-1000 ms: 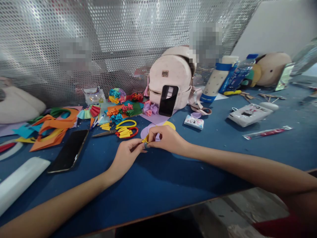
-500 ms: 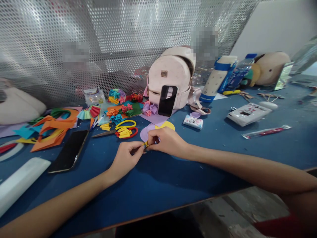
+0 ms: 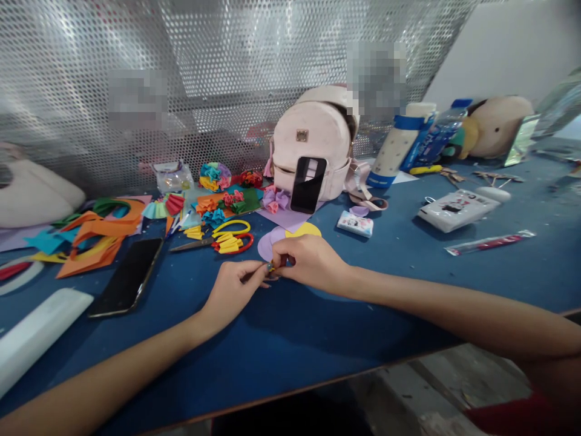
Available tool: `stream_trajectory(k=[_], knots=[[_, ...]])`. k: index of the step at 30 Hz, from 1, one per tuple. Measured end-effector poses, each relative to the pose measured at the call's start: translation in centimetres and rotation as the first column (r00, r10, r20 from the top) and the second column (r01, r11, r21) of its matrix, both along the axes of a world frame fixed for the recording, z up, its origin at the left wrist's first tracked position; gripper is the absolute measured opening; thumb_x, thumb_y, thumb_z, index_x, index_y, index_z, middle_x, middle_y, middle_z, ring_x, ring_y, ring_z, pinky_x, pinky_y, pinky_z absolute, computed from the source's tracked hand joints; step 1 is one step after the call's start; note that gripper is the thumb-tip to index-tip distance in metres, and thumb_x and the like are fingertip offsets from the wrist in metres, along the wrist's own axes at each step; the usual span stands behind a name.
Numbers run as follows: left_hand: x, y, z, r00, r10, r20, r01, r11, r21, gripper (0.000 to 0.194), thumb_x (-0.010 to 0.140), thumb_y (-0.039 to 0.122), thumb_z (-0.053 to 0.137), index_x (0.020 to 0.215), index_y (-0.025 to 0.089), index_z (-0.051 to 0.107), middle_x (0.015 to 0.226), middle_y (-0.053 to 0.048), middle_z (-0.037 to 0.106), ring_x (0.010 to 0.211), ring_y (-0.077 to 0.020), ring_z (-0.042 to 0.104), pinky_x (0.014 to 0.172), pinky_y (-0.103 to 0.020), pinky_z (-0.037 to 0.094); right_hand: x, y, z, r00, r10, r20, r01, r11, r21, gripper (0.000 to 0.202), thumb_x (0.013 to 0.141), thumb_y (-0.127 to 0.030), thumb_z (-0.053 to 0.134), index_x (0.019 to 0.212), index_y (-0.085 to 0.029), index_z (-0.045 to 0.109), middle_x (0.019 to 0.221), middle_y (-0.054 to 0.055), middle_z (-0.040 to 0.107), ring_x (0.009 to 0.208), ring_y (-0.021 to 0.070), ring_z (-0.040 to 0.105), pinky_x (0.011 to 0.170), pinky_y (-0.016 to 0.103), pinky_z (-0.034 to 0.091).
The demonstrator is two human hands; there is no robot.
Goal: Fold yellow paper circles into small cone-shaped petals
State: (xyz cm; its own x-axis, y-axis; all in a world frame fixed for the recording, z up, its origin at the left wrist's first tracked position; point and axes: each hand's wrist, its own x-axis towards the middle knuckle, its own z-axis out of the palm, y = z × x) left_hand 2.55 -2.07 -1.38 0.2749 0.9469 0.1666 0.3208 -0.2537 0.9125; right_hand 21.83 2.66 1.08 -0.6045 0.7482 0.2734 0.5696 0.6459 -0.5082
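Note:
My left hand (image 3: 232, 292) and my right hand (image 3: 313, 263) meet over the blue table, fingertips pinched together. Between them is a small piece of yellow paper (image 3: 273, 267), mostly covered by the fingers. Just behind my right hand lie purple paper circles (image 3: 267, 245) and a yellow paper circle (image 3: 307, 229), partly hidden by it. To the left, scissors (image 3: 195, 244) with yellow and red handles rest on the table, and pleated yellow paper pieces (image 3: 228, 243) lie on the handles.
Left of my hands are a black phone (image 3: 127, 278), orange paper scraps (image 3: 93, 233) and a white case (image 3: 43, 333). Behind stand a white backpack (image 3: 311, 136) with a phone (image 3: 308, 184) leaning on it. A small tissue pack (image 3: 355, 224) and a bottle (image 3: 397, 145) are to the right.
Both hands have shifted very slightly right, still pinching. Less of the yellow paper shows between the fingertips now.

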Motion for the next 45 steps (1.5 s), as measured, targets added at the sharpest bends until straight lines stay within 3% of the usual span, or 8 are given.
stream_trajectory(k=[8, 18, 24, 33, 45], knots=[[-0.1, 0.5, -0.3, 0.985, 0.025, 0.168, -0.006, 0.994, -0.113, 0.037, 0.090, 0.045, 0.063, 0.074, 0.013, 0.072, 0.076, -0.009, 0.077, 0.075, -0.0255, 0.079, 0.067, -0.032, 0.067, 0.0, 0.1, -0.4, 0.999, 0.032, 0.018, -0.034, 0.991, 0.127, 0.016, 0.077, -0.010, 0.077, 0.076, -0.018, 0.064, 0.074, -0.004, 0.067, 0.066, 0.0103, 0.055, 0.058, 0.023, 0.025], [0.0, 0.6, -0.1, 0.975, 0.066, 0.214, -0.030, 0.985, -0.167, 0.045, 0.085, 0.057, 0.068, 0.077, 0.012, 0.072, 0.083, -0.013, 0.080, 0.082, -0.0301, 0.079, 0.072, -0.039, 0.068, -0.1, 0.0, 0.1, 0.999, 0.030, 0.046, -0.035, 0.994, 0.104, 0.011, 0.083, -0.012, 0.073, 0.083, -0.020, 0.065, 0.085, -0.001, 0.072, 0.077, 0.0144, 0.063, 0.065, 0.024, 0.033], [0.0, 0.7, -0.2, 0.961, 0.029, 0.276, 0.017, 0.987, -0.162, 0.043, 0.087, 0.051, 0.069, 0.099, 0.011, 0.075, 0.099, -0.014, 0.080, 0.092, -0.0303, 0.078, 0.080, -0.040, 0.067, 0.5, 0.8, 0.8, 0.995, 0.081, -0.064, -0.076, 0.994, 0.084, 0.012, 0.086, -0.008, 0.066, 0.084, -0.020, 0.065, 0.083, -0.003, 0.070, 0.074, 0.0115, 0.060, 0.067, 0.023, 0.037], [0.0, 0.3, -0.2, 0.977, 0.020, 0.214, -0.004, 0.997, -0.076, 0.024, 0.090, 0.030, 0.061, 0.090, 0.010, 0.074, 0.090, -0.012, 0.080, 0.088, -0.0284, 0.079, 0.071, -0.033, 0.067, 0.5, 0.7, 0.8, 0.987, 0.108, -0.123, -0.110, 0.994, -0.015, 0.016, 0.083, -0.005, 0.065, 0.087, -0.020, 0.066, 0.082, -0.003, 0.069, 0.074, 0.0112, 0.060, 0.067, 0.023, 0.040], [-0.3, 0.1, -0.1, 1.000, 0.026, -0.014, -0.026, 0.999, 0.027, 0.024, 0.088, 0.022, 0.059, 0.078, 0.015, 0.080, 0.082, -0.007, 0.081, 0.072, -0.0209, 0.076, 0.069, -0.028, 0.062, 0.1, 0.1, 0.7, 0.990, 0.107, -0.094, -0.114, 0.990, -0.082, 0.022, 0.074, 0.003, 0.065, 0.079, -0.019, 0.061, 0.078, -0.003, 0.066, 0.074, 0.0113, 0.060, 0.063, 0.021, 0.036]])
